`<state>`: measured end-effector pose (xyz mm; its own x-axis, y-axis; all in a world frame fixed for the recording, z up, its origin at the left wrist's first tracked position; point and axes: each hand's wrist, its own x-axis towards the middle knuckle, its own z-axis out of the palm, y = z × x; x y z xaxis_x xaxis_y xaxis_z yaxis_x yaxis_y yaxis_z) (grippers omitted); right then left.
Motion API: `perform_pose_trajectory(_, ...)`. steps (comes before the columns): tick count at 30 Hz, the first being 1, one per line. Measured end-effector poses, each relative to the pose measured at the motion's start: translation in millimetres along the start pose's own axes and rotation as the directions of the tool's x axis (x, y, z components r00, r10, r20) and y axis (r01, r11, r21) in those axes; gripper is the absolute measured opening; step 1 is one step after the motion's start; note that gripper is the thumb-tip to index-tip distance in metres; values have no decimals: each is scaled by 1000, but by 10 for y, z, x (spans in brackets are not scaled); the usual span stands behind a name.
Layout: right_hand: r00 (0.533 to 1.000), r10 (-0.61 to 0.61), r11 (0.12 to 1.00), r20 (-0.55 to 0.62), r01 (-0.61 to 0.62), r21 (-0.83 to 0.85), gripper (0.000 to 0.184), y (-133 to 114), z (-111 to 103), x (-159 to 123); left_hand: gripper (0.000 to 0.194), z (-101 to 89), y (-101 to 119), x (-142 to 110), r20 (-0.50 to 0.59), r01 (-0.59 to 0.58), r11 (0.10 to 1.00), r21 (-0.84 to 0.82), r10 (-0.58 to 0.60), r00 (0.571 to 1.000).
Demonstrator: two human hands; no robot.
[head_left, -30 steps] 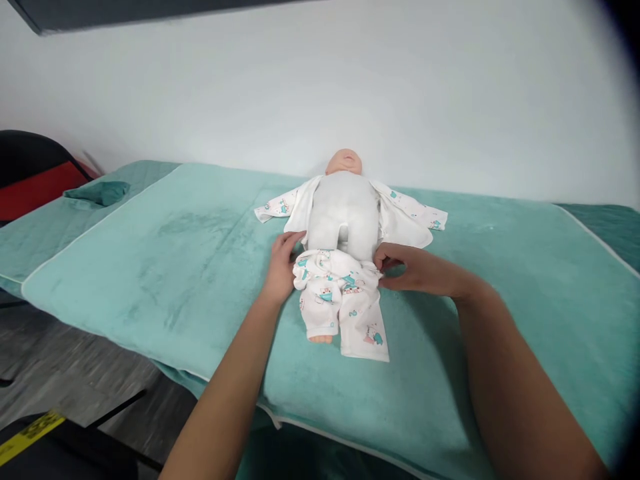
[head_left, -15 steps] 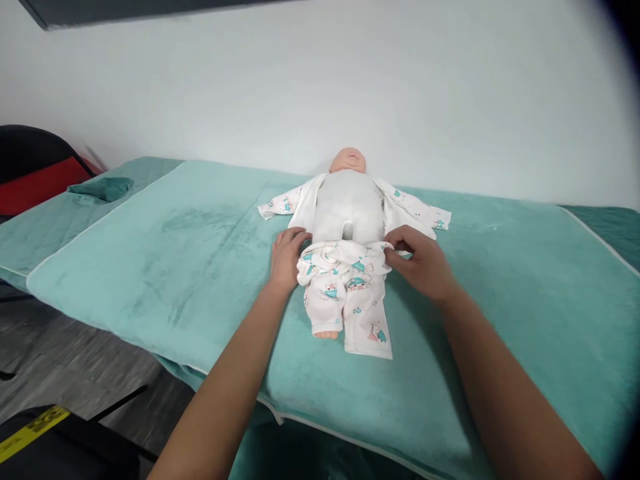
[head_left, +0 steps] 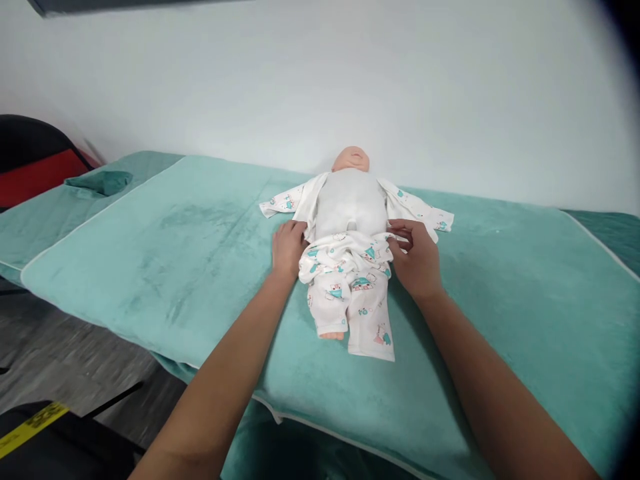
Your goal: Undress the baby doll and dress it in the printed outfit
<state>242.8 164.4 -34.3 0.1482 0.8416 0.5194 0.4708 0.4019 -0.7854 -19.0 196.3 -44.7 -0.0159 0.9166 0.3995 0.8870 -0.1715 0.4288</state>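
A baby doll (head_left: pixel 352 199) lies on its back, its head toward the wall and its pale torso bare. White printed trousers (head_left: pixel 371 287) cover its legs, bunched up at the hips. One foot shows below the cuff on the left; the other trouser leg lies flat with no foot visible. My left hand (head_left: pixel 289 248) is closed at the left side of the waistband, its fingertips partly hidden by cloth. At the right side, my right hand (head_left: pixel 415 257) pinches the waistband edge with bent fingers. An open white top (head_left: pixel 311 203) spreads under the torso, sleeves out sideways.
A green padded bed (head_left: pixel 165 267) carries the doll and stands against a white wall (head_left: pixel 250 80). A black and red chair (head_left: pixel 40 167) is at the far left. At lower left is a black object (head_left: pixel 65 443) with a yellow strip.
Both hands have drawn the waistband slightly up toward the doll's belly, covering more of the gap at the crotch. The right hand has turned more upright. The view has shifted slightly.
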Motion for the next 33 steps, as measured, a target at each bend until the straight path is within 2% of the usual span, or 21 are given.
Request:
perform_pose_trajectory(2, 1000, -17, 1000, 16, 17, 7, 26, 7, -2, -2, 26, 11, -64, 10, -193, 70, 995, -77, -83, 978)
perform_pose_trajectory(3, 1000, -22, 1000, 21, 21, 10, 26, 6, -6, -3, 26, 11, -91, 6, -304, 106, 985, -133, -143, 942)
perform_pose_trajectory(5, 999, -25, 1000, 28, 24, 20, 25, 2, -13, -4, 29, -7, -118, -19, -483, 134, 958, -253, -245, 841)
perform_pose_trajectory(6, 999, -26, 999, 30, 25, 27, 24, 1, -16, -4, 32, -24, -114, -41, -529, 118, 947, -299, -268, 806)
perform_pose_trajectory(7, 999, -28, 999, 32, 26, 33, 23, 2, -18, -2, 33, -44, -99, -69, -550, 86, 936, -340, -272, 790)
perform_pose_trajectory(8, 999, -28, 999, 33, 27, 37, 22, 3, -18, 0, 32, -66, -73, -101, -542, 43, 920, -389, -267, 797)
perform_pose_trajectory(9, 999, -27, 999, 34, 26, 38, 21, 5, -18, 4, 30, -89, -41, -135, -501, 3, 891, -454, -258, 826)
perform_pose_trajectory(10, 999, -24, 999, 34, 23, 39, 21, 5, -18, 8, 26, -110, -5, -169, -420, -21, 845, -534, -243, 874)
perform_pose_trajectory(12, 999, -4, 999, 33, 2, 50, 19, 1, -22, 17, 17, -146, 63, -223, -166, 24, 719, -695, -192, 967)
perform_pose_trajectory(14, 997, 55, 995, 50, -59, 83, 18, -13, -34, 28, 8, -171, 109, -251, 59, 136, 600, -788, -146, 987)
perform_pose_trajectory(16, 986, 146, 979, 85, -156, 128, 18, -31, -53, 38, 3, -192, 121, -256, 175, 216, 518, -828, -127, 976)
perform_pose_trajectory(18, 968, 225, 958, 110, -241, 156, 19, -36, -71, 50, 6, -216, 103, -250, 255, 267, 475, -838, -90, 963)
perform_pose_trajectory(22, 957, 275, 942, 93, -287, 171, 17, 34, -80, 74, 15, -308, 53, -246, 398, 328, 461, -825, 61, 915)
perform_pose_trajectory(24, 949, 301, 926, 97, -315, 210, 16, 85, -78, 86, 18, -377, 55, -249, 453, 343, 444, -827, 166, 876)
perform_pose_trajectory(26, 929, 346, 887, 132, -370, 278, 18, 116, -77, 96, 20, -441, 74, -251, 503, 361, 444, -820, 260, 824)
perform_pose_trajectory(28, 903, 383, 842, 195, -428, 329, 20, 118, -79, 103, 19, -476, 91, -250, 535, 365, 468, -804, 303, 789)
perform_pose_trajectory(31, 875, 398, 810, 275, -476, 343, 22, 91, -91, 108, 13, -450, 81, -244, 526, 338, 496, -800, 308, 792)
perform_pose_trajectory(33, 869, 388, 799, 306, -483, 358, 25, 73, -100, 108, 11, -391, 58, -241, 467, 289, 483, -827, 303, 831)
